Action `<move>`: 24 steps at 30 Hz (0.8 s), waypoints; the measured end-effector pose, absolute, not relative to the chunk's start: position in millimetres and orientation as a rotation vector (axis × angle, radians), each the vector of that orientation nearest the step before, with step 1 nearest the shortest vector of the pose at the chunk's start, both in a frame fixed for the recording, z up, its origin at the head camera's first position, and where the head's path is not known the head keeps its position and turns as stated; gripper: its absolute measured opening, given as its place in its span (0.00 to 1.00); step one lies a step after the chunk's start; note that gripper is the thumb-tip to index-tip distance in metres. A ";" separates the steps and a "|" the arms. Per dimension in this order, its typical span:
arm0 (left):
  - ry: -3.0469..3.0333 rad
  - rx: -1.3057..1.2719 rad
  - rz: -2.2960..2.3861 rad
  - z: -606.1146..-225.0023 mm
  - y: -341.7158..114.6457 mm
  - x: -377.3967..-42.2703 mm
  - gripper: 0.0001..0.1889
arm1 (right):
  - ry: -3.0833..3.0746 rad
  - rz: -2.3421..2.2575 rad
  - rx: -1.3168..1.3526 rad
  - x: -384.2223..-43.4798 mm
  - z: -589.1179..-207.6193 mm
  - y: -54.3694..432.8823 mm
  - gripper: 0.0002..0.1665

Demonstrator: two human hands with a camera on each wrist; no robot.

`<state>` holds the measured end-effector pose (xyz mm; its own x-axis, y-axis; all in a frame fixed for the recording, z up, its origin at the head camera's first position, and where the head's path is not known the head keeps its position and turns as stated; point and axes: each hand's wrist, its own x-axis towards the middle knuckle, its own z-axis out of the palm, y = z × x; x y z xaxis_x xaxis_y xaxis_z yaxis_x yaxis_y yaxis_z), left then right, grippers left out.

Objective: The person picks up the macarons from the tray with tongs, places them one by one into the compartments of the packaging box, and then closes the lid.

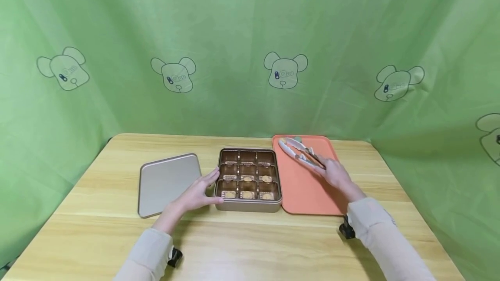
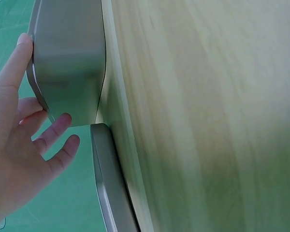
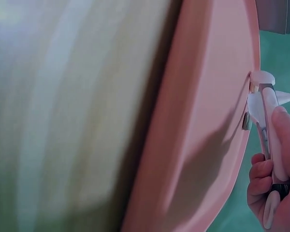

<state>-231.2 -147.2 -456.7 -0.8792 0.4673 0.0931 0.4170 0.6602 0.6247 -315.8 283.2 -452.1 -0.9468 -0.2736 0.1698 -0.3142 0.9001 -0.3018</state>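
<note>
My right hand (image 1: 336, 174) grips a pair of light-coloured tongs (image 3: 275, 135) above the orange tray (image 1: 308, 192). At the tray's far end, a tan cookie-like piece (image 1: 283, 140) lies by the tong tips, and a greenish piece (image 1: 298, 138) is just right of them. To the left stands a square metal tin (image 1: 248, 206) with a brown divided insert (image 1: 248, 157). Several round cookies (image 1: 247, 195) sit in its front and middle rows. My left hand (image 1: 199, 194) touches the tin's near left corner, thumb at the front rim and fingers spread along the left side.
A flat metal lid (image 1: 166, 185) lies left of the tin, partly behind my left hand. The tray's left edge is close beside the tin. A green curtain (image 1: 234, 112) hangs behind the wooden table (image 1: 250, 246).
</note>
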 end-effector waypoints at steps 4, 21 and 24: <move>2.789 0.738 1.018 -455.7 -146.7 -230.7 0.47 | -2.941 0.511 0.475 -310.0 -452.8 288.7 0.31; 2.794 0.742 1.013 -455.0 -146.9 -231.0 0.47 | -2.846 1.062 0.659 -286.8 -435.6 291.5 0.33; 2.792 0.748 1.010 -454.5 -146.7 -230.6 0.47 | -2.835 1.091 0.786 -280.8 -432.0 282.7 0.32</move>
